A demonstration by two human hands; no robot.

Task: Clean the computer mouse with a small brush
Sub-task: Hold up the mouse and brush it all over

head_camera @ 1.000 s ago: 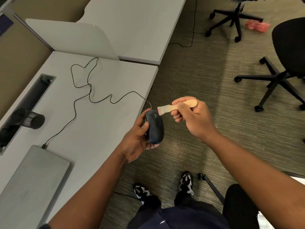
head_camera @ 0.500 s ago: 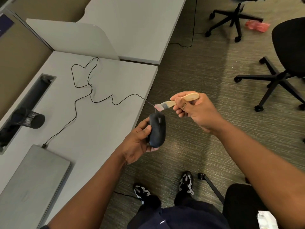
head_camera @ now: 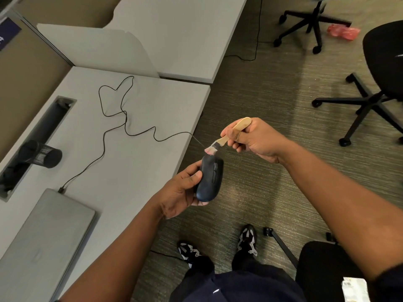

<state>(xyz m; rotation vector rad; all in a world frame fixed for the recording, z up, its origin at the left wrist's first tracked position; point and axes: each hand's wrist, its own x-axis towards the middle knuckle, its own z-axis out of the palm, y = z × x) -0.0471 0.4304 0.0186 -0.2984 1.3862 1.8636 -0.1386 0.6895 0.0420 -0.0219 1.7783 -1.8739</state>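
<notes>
My left hand (head_camera: 181,190) grips a black wired computer mouse (head_camera: 209,178) just off the desk's right edge, thumb on its left side, top facing up. My right hand (head_camera: 250,139) pinches the wooden handle of a small brush (head_camera: 226,137). The brush's pinkish bristles point down-left and sit just above the mouse's front end, where the cable comes out. The thin black mouse cable (head_camera: 124,127) loops across the grey desk (head_camera: 135,162) to a closed grey laptop (head_camera: 41,238).
A black mesh cup (head_camera: 41,154) lies by the desk's cable slot (head_camera: 37,136). Two black office chairs (head_camera: 379,79) stand on the carpet to the right, another seat (head_camera: 327,264) at bottom right. My shoes (head_camera: 247,238) are below the hands.
My right hand lifted the brush up and forward off the mouse's top to its front tip. My left hand lowered the mouse a little and turned its top more upward.
</notes>
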